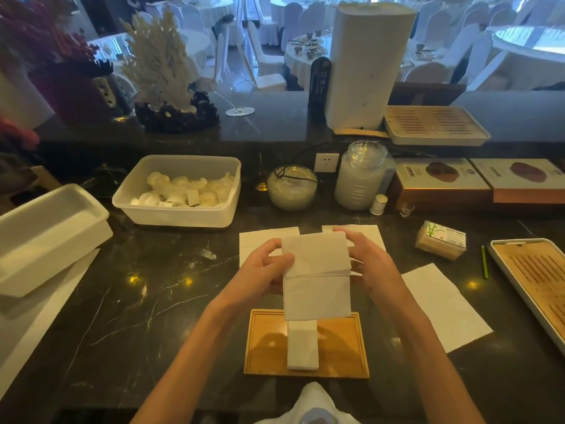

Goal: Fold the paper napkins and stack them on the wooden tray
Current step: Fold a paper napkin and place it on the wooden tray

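Both hands are pinching one part-folded napkin (316,280) by its sides, left hand (269,266) and right hand (371,264) level above the counter (137,286). Wooden tray (344,347) is lying directly below, bodyward, equally near both; its folded stack (302,347) is pointing lengthwise away.

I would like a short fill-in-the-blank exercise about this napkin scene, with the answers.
1. The left hand and right hand hold a paper napkin by its left and ____ edges.
2. The folded napkins lie ____ the wooden tray.
3. The white tub stands behind the tray, to its ____.
Answers: right; on; left.
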A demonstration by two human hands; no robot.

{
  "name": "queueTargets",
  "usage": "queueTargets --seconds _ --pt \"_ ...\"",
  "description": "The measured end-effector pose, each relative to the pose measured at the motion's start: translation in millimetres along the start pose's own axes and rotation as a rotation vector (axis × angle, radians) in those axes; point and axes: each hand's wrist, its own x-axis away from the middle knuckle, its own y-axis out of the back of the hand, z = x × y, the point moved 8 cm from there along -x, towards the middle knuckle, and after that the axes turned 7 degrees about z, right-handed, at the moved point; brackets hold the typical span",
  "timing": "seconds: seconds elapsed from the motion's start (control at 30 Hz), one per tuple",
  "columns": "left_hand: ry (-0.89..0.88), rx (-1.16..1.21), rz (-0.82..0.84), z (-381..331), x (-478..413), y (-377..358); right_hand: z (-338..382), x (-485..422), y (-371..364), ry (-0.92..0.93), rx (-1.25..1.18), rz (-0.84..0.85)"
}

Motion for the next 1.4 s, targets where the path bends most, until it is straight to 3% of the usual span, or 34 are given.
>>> queueTargets --seconds 0.1,0.2,0.4,1.07,1.27,1.4 --pt "0.009 -0.033 -0.036 4.6 -0.6 1.0 -19.4 5.0 -2.5 -0.131 -0.018 0.046" --pt "0.019 -0.045 -0.054 7.3 -0.3 0.3 -20.9 13.3 -3.9 -0.075 0.032 0.117" --pt "0.022 -0.044 -0.031 5.7 3.1 -4.8 -23.8 15.5 1.3 -0.019 0.055 0.044" --pt "-0.083 -0.063 -0.061 -0.9 1.8 5.4 -31.8 14.3 3.3 -0.045 -0.057 0.093" --pt "-0.102 -0.055 -0.05 0.0 -1.5 5.3 -30.0 10.8 6.9 -0.027 -0.022 0.035" --pt "-0.024 -0.063 -0.078 10.4 -3.0 8.0 -24.1 11.9 7.3 0.021 0.059 0.0"
